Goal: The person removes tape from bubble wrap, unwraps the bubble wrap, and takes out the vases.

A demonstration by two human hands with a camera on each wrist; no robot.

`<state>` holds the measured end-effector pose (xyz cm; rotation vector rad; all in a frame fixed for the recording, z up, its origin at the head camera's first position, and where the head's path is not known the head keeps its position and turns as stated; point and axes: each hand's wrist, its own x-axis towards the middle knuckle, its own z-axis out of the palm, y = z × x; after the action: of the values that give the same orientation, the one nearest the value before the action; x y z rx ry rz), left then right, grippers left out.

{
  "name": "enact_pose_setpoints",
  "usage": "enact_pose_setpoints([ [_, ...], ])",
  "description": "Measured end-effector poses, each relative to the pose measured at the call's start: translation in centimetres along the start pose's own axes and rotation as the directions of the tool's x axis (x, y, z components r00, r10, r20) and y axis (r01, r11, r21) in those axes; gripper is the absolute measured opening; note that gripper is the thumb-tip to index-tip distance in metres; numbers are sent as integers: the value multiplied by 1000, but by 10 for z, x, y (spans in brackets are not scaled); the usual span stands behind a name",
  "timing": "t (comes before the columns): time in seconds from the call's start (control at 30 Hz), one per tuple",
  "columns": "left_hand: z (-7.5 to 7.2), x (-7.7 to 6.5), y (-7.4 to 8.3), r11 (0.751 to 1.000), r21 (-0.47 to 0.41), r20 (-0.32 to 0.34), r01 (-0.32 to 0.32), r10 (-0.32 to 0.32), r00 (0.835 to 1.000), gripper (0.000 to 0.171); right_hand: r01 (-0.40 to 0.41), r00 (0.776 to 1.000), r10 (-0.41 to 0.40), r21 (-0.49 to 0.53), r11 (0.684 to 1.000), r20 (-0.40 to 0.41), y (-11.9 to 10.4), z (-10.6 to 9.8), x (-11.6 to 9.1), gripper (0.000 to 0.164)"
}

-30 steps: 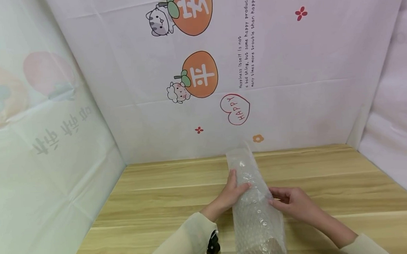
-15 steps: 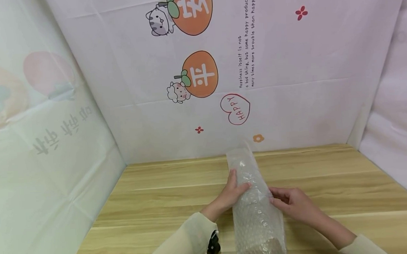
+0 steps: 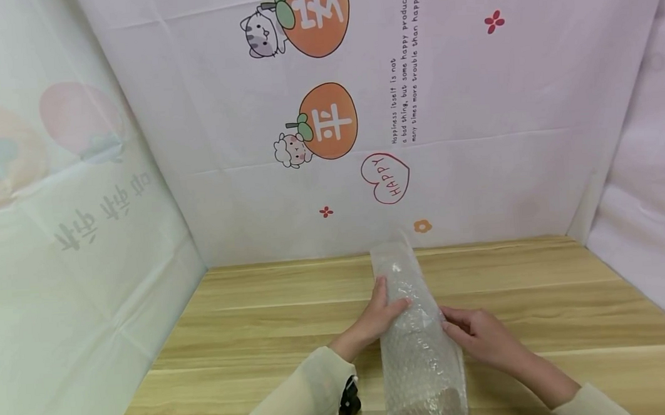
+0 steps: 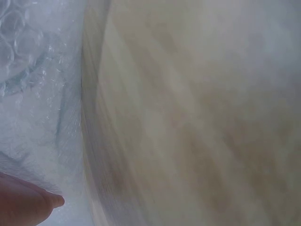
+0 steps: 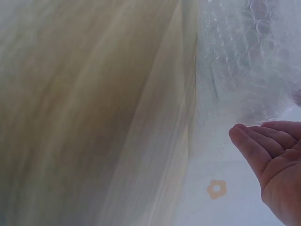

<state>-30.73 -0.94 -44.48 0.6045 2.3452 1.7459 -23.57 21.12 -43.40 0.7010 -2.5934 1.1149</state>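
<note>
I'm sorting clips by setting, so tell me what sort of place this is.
Probably a makeshift work booth: a wood-grain tabletop enclosed by a printed white sheet at the back and pale sheets on both sides, with a bubble-wrapped bundle being handled there.

Wearer's left arm: long sleeve point(image 3: 297, 397), pale cream, plain, loosely cut, with soft folds. Cuff edge rounded, ends close to the wrist; a faintly greyer patch shows near it. At the cuff's inner side, a small black fitting point(image 3: 349, 399), compact, irregular in outline, with a few light specks; finer detail too small to read. Left hand point(image 3: 375, 315) bare. Right arm: matching cream sleeve point(image 3: 592, 405), only its cuff end in frame, lower edge. Forearm uncovered from there to the right hand point(image 3: 482, 336), likewise bare; right wrist view shows creases across palm and finger joints.
</note>
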Motion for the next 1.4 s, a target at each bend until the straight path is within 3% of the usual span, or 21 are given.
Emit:
enact_pose_setpoints([
  [0.27, 0, 0, 0, 1000, 5, -6, 0, 0, 1000, 93, 15, 999, -18, -60, 998, -49, -4, 2, -1, 33],
  [0.53, 1, 0, -3, 1000, 5, -8, 11, -11, 1000, 92, 77, 988, -94, -137, 988, -123, -2, 3, -1, 24],
  [0.87, 1, 2, -5, 1000, 19, -20, 11, -10, 1000, 92, -18, 997, 14, -51, 999, -74, -4, -1, -2, 31],
  [1.17, 1, 2, -4, 1000, 5, -20, 0, 0, 1000, 92, -8, 995, 6, -18, 1000, -100, -2, -3, 4, 34],
  [1.4, 1, 3, -4, 1000, 15, -20, -4, 4, 1000, 92, -26, 997, 29, 46, 999, -74, 3, -6, 14, 35],
])
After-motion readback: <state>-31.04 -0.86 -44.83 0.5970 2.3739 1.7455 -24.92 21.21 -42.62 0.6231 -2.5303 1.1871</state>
